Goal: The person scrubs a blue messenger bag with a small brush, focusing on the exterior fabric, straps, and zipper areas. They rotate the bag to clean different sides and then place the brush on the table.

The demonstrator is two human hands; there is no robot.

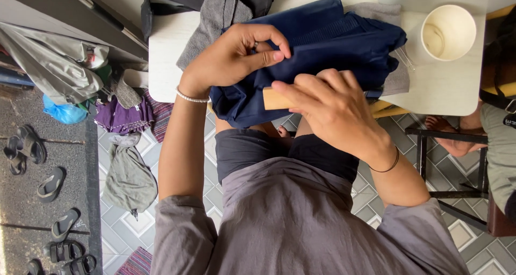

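Down over the white table [166, 54], and spread across its near edge is a navy garment [322, 44], bunched and folded, its lower part hanging off toward the person's lap. Grey cloth [215, 17] lies under and behind it. Left hand [234, 54] sits on the garment's left side, thumb and forefinger closed in a pinch on a fold of the navy fabric, the remaining fingers [269, 36] curled over the top of it. Right hand [333, 105] comes in at the table's edge, fingers bent and pressed onto the cloth's lower hem, with a pale wooden piece [274, 99] poking out from under the fingertips (whether they clamp the wood or just the cloth, I cannot tell). Off to the far right corner stands a white paper cup [449, 32], well apart from both hands.
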